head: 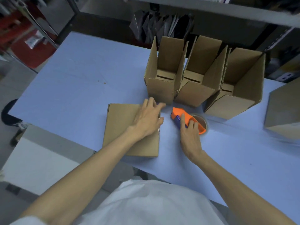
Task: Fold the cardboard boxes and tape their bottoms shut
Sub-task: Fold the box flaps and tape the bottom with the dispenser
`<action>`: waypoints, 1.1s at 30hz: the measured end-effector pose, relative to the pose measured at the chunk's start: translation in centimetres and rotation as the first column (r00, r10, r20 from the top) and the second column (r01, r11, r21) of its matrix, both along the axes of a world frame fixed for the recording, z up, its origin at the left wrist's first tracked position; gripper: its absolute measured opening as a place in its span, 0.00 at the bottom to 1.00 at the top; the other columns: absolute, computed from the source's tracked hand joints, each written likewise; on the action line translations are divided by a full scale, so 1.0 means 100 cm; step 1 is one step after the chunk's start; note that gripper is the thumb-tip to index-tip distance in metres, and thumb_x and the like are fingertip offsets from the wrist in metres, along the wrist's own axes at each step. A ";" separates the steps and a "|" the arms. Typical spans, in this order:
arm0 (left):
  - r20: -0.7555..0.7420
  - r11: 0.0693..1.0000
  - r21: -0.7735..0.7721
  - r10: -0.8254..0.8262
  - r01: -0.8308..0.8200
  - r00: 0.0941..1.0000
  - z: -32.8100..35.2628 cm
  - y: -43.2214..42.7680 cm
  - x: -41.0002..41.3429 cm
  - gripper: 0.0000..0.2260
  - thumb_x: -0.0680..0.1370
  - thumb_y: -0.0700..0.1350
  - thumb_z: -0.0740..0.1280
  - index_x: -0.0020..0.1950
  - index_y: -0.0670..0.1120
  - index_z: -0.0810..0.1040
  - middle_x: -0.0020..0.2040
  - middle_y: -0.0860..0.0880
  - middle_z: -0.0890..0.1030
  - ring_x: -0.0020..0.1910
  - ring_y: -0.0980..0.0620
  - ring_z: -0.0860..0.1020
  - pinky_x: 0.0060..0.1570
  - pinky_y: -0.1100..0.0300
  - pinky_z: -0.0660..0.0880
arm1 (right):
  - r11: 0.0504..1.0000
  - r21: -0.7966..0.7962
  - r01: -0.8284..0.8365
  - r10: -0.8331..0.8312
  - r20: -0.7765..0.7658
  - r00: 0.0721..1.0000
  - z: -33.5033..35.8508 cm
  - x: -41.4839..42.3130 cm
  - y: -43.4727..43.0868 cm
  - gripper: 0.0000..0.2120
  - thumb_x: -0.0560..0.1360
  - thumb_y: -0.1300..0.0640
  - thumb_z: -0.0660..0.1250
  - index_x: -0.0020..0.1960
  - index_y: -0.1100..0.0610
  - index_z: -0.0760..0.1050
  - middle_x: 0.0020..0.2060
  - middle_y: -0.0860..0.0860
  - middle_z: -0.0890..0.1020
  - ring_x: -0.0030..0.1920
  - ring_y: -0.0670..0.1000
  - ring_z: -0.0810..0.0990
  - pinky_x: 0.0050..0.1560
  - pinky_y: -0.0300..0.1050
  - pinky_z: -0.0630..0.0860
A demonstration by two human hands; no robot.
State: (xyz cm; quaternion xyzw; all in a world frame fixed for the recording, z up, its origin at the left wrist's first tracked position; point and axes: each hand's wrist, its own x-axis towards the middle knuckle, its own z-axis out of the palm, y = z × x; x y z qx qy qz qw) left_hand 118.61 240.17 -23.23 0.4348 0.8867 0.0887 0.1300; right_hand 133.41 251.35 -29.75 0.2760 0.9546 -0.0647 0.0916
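Blue table [78, 82], black stool [10, 113], grey packets [162, 25] behind

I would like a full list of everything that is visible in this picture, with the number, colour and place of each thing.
table: one, light blue, centre
open boxes: three, brown, upright in a row at the table's far side
closed box: one, brown, lying at the near edge
further box: one, brown, right edge, partly cut off
tape dispenser: one, orange, with tape roll, right of the closed box
stool: one, black, left of the table
bags: several, dark, behind the table
left hand: rests flat on the closed box
right hand: grips the tape dispenser
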 end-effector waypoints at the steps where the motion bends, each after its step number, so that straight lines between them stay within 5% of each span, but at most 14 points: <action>1: -0.018 0.996 -0.062 0.056 -0.057 0.998 -0.001 0.004 -0.005 0.27 0.75 0.55 0.65 0.72 0.48 0.66 0.61 0.44 0.69 0.60 0.42 0.68 0.58 0.53 0.67 | 1.000 -0.024 0.011 -0.011 -0.008 1.000 -0.004 0.002 -0.002 0.34 0.74 0.75 0.53 0.77 0.64 0.46 0.58 0.66 0.70 0.56 0.64 0.69 0.54 0.55 0.68; 3: 0.027 0.970 -0.221 0.107 -0.098 0.994 -0.001 0.012 -0.012 0.30 0.73 0.60 0.66 0.69 0.45 0.68 0.63 0.42 0.70 0.62 0.40 0.69 0.59 0.51 0.66 | 0.997 -0.066 0.046 -0.045 0.007 0.999 -0.005 0.004 -0.002 0.35 0.74 0.73 0.54 0.78 0.61 0.46 0.61 0.65 0.68 0.58 0.63 0.67 0.57 0.54 0.67; 5: 0.088 0.960 -0.264 0.124 -0.097 0.988 0.003 0.016 -0.016 0.21 0.71 0.57 0.68 0.56 0.45 0.74 0.56 0.43 0.76 0.57 0.40 0.72 0.52 0.52 0.67 | 0.996 -0.049 0.072 -0.074 -0.040 0.996 0.003 0.003 -0.003 0.35 0.72 0.72 0.58 0.77 0.62 0.53 0.59 0.66 0.69 0.55 0.64 0.68 0.55 0.55 0.67; 8: 0.146 0.973 -0.159 0.193 -0.170 0.970 0.026 0.020 -0.017 0.12 0.68 0.53 0.69 0.43 0.46 0.73 0.45 0.47 0.78 0.50 0.42 0.76 0.49 0.53 0.70 | 0.993 0.010 0.119 -0.113 -0.225 0.968 0.023 0.006 -0.012 0.27 0.71 0.64 0.66 0.69 0.62 0.67 0.56 0.65 0.73 0.52 0.64 0.71 0.50 0.56 0.71; 10: 0.159 0.944 0.059 0.313 -0.326 0.936 0.049 0.011 -0.017 0.12 0.66 0.55 0.69 0.43 0.50 0.73 0.44 0.51 0.79 0.47 0.46 0.77 0.49 0.53 0.72 | 0.960 -0.236 0.151 -0.228 -0.345 0.911 0.042 0.011 -0.015 0.14 0.76 0.53 0.64 0.60 0.57 0.73 0.52 0.57 0.76 0.50 0.58 0.73 0.44 0.53 0.73; 11: 0.207 0.888 0.191 0.381 -0.419 0.901 0.061 0.001 -0.015 0.13 0.65 0.57 0.68 0.42 0.52 0.72 0.42 0.54 0.79 0.45 0.48 0.76 0.45 0.54 0.72 | 0.870 -0.469 0.152 -0.343 -0.355 0.870 0.055 0.012 -0.014 0.12 0.78 0.47 0.62 0.54 0.54 0.75 0.49 0.52 0.77 0.48 0.53 0.75 0.41 0.50 0.74; 13: 0.359 0.765 0.340 0.433 -0.547 0.827 0.081 -0.025 -0.007 0.15 0.63 0.61 0.67 0.41 0.53 0.70 0.37 0.57 0.77 0.41 0.52 0.76 0.37 0.56 0.71 | 0.477 -0.873 0.105 -0.615 -0.245 0.749 0.084 0.010 -0.010 0.15 0.76 0.40 0.62 0.57 0.45 0.76 0.49 0.39 0.77 0.48 0.41 0.77 0.41 0.38 0.77; 15: 0.545 0.732 0.329 0.368 -0.596 0.753 0.092 -0.050 0.004 0.15 0.65 0.60 0.69 0.43 0.53 0.73 0.38 0.59 0.80 0.42 0.56 0.78 0.38 0.58 0.72 | 0.277 -0.954 0.112 -0.712 -0.126 0.691 0.109 0.009 -0.009 0.33 0.67 0.31 0.65 0.69 0.43 0.68 0.59 0.38 0.74 0.60 0.42 0.74 0.55 0.44 0.78; 17: 0.740 0.726 0.251 0.283 -0.640 0.610 0.094 -0.068 0.012 0.14 0.66 0.56 0.72 0.49 0.53 0.78 0.43 0.59 0.84 0.45 0.57 0.82 0.45 0.57 0.77 | 0.318 -0.936 0.154 -0.719 -0.132 0.683 0.124 0.007 -0.015 0.47 0.57 0.27 0.68 0.72 0.44 0.63 0.63 0.42 0.74 0.63 0.46 0.73 0.63 0.55 0.74; 19: 0.821 0.713 0.203 0.250 -0.672 0.513 0.092 -0.074 0.016 0.15 0.65 0.54 0.73 0.50 0.52 0.81 0.45 0.56 0.85 0.47 0.55 0.83 0.51 0.52 0.79 | 0.443 -0.873 0.205 -0.687 -0.183 0.703 0.133 0.002 -0.026 0.56 0.51 0.26 0.72 0.73 0.46 0.60 0.63 0.40 0.73 0.63 0.45 0.73 0.63 0.51 0.73; 22: 0.821 0.619 0.222 0.299 -0.753 0.487 0.088 -0.070 0.025 0.16 0.61 0.57 0.76 0.45 0.52 0.83 0.41 0.55 0.85 0.43 0.55 0.84 0.43 0.56 0.77 | 0.625 -0.730 0.277 -0.619 -0.247 0.746 0.135 -0.006 -0.040 0.62 0.47 0.27 0.74 0.74 0.48 0.55 0.67 0.44 0.69 0.66 0.47 0.69 0.59 0.45 0.70; 28: 0.861 0.478 0.171 0.352 -0.862 0.366 0.077 -0.065 0.037 0.14 0.61 0.49 0.78 0.45 0.52 0.83 0.42 0.54 0.86 0.43 0.52 0.84 0.49 0.51 0.80 | 0.270 -0.951 0.149 -0.819 -0.145 0.555 0.127 -0.011 -0.030 0.41 0.58 0.59 0.80 0.66 0.45 0.65 0.57 0.38 0.72 0.60 0.48 0.74 0.60 0.50 0.74; 30: 0.877 0.444 0.161 0.345 -0.882 0.334 0.075 -0.065 0.040 0.12 0.62 0.49 0.77 0.44 0.52 0.83 0.41 0.53 0.86 0.42 0.51 0.84 0.48 0.51 0.80 | 0.326 -0.929 0.173 -0.821 -0.188 0.539 0.127 -0.012 -0.029 0.36 0.59 0.52 0.76 0.64 0.46 0.67 0.55 0.38 0.73 0.59 0.48 0.74 0.60 0.54 0.75; 33: 0.886 0.420 0.143 0.349 -0.896 0.305 0.074 -0.063 0.043 0.12 0.61 0.50 0.76 0.43 0.53 0.83 0.39 0.52 0.86 0.41 0.50 0.84 0.47 0.50 0.79 | 0.550 -0.800 0.240 -0.715 -0.302 0.631 0.130 -0.015 -0.034 0.45 0.52 0.36 0.77 0.63 0.47 0.63 0.59 0.44 0.72 0.59 0.47 0.73 0.58 0.49 0.74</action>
